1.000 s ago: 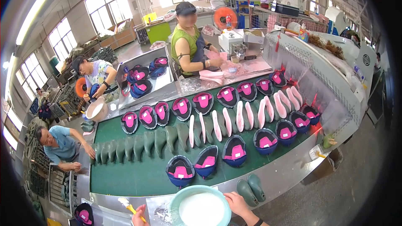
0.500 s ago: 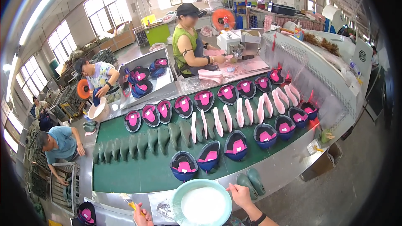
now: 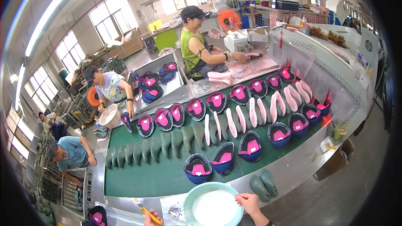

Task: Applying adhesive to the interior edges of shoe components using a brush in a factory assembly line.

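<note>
My left hand (image 3: 153,218) is closed around the yellow handle of a paintbrush (image 3: 143,208), whose pale bristles point up and away to the left. Close to my body stands a light teal bowl (image 3: 188,204) of white liquid. The fingers of my right hand (image 3: 250,204) are pinched at its right rim. Just beyond that hand, two dark green shoe lasts (image 3: 264,185) lie on the metal edge. Blue shoe uppers (image 3: 198,178) with black lining and pink inside stand on the green conveyor belt (image 3: 142,180), the nearest ones just past the bowl.
Rows of green lasts (image 3: 166,144), pink soles (image 3: 231,123) and more uppers (image 3: 196,107) cover the belt. A co-worker in green (image 3: 194,52) works at the far side; two others (image 3: 111,86) (image 3: 73,152) are at the left. A tunnel housing (image 3: 322,54) stands at the right.
The whole view has shifted, so the scene sits further right and slightly lower. The far-left co-worker has lowered a blue upper to the belt's edge. My hands keep the brush and the bowl rim.
</note>
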`<state>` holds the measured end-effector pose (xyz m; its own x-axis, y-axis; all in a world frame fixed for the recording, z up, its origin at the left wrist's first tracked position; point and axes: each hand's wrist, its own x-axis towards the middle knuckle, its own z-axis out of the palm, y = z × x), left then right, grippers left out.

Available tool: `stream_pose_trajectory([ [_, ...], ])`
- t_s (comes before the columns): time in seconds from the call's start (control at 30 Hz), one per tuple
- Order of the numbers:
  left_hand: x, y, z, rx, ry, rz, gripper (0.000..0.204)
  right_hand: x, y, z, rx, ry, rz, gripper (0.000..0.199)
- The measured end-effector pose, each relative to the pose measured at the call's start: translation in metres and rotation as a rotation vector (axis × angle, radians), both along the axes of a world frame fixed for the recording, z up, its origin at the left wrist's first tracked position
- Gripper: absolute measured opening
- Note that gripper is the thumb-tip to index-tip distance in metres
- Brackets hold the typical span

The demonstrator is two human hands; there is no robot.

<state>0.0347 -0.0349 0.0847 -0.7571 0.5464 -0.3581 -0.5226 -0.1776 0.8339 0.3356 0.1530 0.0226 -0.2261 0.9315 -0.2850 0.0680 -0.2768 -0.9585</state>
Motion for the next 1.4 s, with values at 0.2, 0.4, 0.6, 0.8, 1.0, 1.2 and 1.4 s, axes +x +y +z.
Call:
stream_pose_trajectory([
  [0.2, -0.004, 0.011, 0.003, 0.029, 0.026, -0.102, 0.03, -0.002, 0.003, 0.01, -0.077, 0.051, -0.117, 0.037],
  [0.4, 0.001, 0.041, 0.015, 0.149, 0.015, -0.207, 0.031, 0.004, 0.006, 0.012, 0.039, 0.114, -0.2, 0.042],
  [0.6, 0.036, 0.063, 0.033, 0.102, -0.037, -0.337, 0.027, -0.013, 0.001, 0.052, 0.426, -0.202, -0.201, 0.023],
  [0.8, 0.059, 0.087, 0.032, 0.027, -0.116, -0.522, 0.025, -0.02, -0.013, 0.057, 0.318, -0.063, 0.123, 0.026],
  [1.0, 0.05, 0.091, 0.043, 0.01, -0.102, -0.529, 0.028, -0.023, -0.021, 0.051, 0.146, 0.023, 0.098, 0.024],
  [1.2, 0.045, 0.078, 0.058, 0.003, -0.002, -0.535, 0.028, -0.04, -0.01, 0.1, -0.111, 0.053, -0.001, 0.024],
  [1.4, 0.06, 0.104, 0.104, -0.099, -0.008, -0.537, 0.027, -0.052, 0.001, 0.116, -0.062, -0.071, -0.056, 0.02],
])
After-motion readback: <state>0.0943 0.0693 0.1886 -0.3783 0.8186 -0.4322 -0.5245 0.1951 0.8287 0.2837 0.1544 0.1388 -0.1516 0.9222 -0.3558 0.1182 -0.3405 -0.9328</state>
